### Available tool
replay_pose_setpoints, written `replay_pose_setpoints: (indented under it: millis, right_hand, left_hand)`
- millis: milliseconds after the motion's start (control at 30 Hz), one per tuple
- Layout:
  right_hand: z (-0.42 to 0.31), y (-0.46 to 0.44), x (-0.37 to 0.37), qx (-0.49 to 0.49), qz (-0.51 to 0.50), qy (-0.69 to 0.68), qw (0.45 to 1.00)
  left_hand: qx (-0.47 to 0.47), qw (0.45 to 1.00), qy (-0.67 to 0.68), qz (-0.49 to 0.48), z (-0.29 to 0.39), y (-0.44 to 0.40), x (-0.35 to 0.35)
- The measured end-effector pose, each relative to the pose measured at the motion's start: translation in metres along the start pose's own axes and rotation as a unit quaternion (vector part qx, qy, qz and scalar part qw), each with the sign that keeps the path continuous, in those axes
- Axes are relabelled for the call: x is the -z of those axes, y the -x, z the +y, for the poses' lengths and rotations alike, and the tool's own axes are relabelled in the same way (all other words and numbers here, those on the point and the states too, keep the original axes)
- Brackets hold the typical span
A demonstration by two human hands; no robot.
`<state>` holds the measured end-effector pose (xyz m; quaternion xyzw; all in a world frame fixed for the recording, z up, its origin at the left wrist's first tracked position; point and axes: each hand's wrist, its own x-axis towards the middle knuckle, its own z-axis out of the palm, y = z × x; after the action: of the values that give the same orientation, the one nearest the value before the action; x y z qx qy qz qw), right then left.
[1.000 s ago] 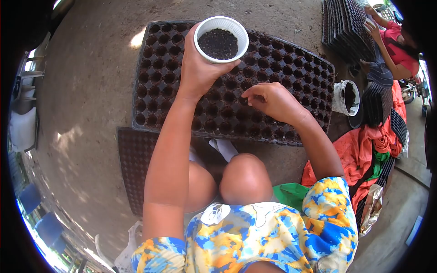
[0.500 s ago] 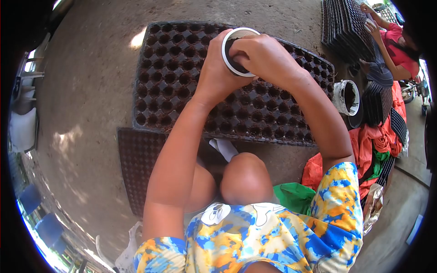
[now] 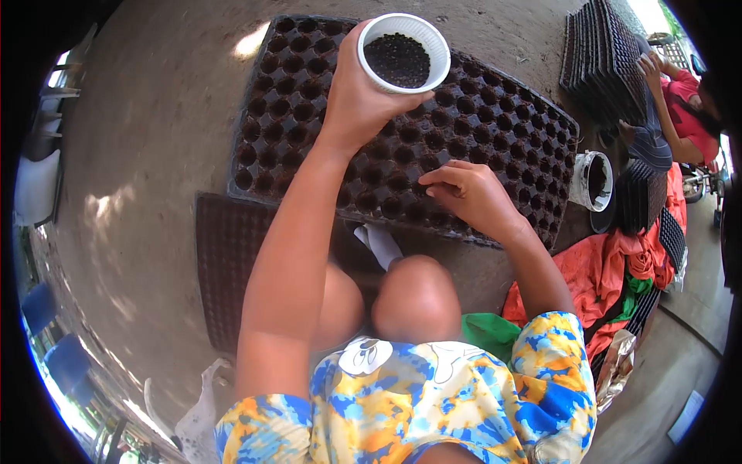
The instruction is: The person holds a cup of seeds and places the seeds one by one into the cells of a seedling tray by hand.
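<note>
My left hand [image 3: 354, 104] is wrapped round a white plastic cup [image 3: 421, 32], held over the far part of the seedling tray [image 3: 270, 116]. Small dark grains like seeds [image 3: 397, 60] fill the bottom of the cup. Low over the tray's near edge is my right hand [image 3: 478, 195], its thumb and fingertips drawn together. Whatever sits between those fingertips is too small to make out. The black tray has rows of round cells with dark brown soil in them, each with a hollow.
Another dark tray [image 3: 232, 255] lies lower, by my legs. To the right stand a whitish bucket [image 3: 593, 182], stacked trays [image 3: 607, 58] and a red-orange sheet [image 3: 572, 271]. A person in a pink top [image 3: 692, 116] has their hands near the stack.
My right hand has come out of the cup and moved down towards me, over the tray's near rows. The cup, still in my left hand, has shifted slightly up, its contents now showing.
</note>
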<state>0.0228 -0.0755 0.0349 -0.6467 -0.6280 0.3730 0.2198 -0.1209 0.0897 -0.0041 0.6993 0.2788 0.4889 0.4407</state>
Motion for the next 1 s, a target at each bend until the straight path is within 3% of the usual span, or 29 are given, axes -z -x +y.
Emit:
replay_pose_setpoints:
  millis: [500, 600, 700, 867, 1000]
  right_hand:
    - [0.007, 0.013, -0.007, -0.012, 0.012, 0.013, 1.000]
    - [0.004, 0.017, -0.011, -0.016, -0.009, -0.056, 0.998]
    - [-0.002, 0.017, -0.010, 0.007, -0.018, -0.016, 1.000]
    - [-0.044, -0.029, 0.044, 0.139, 0.200, 0.090, 0.966]
    - [-0.043, -0.074, 0.054, 0.122, 0.135, 0.269, 0.946]
  left_hand:
    - [-0.005, 1.000, 0.011, -0.008, 0.001, -0.001, 0.002]
    - [-0.007, 1.000, 0.011, -0.009, 0.002, -0.001, 0.003]
    - [-0.006, 1.000, 0.025, -0.010, 0.001, 0.000, 0.002]
    - [-0.005, 1.000, 0.021, -0.021, -0.005, 0.004, -0.009]
    - [-0.035, 0.998, -0.012, -0.053, 0.010, 0.012, -0.027]
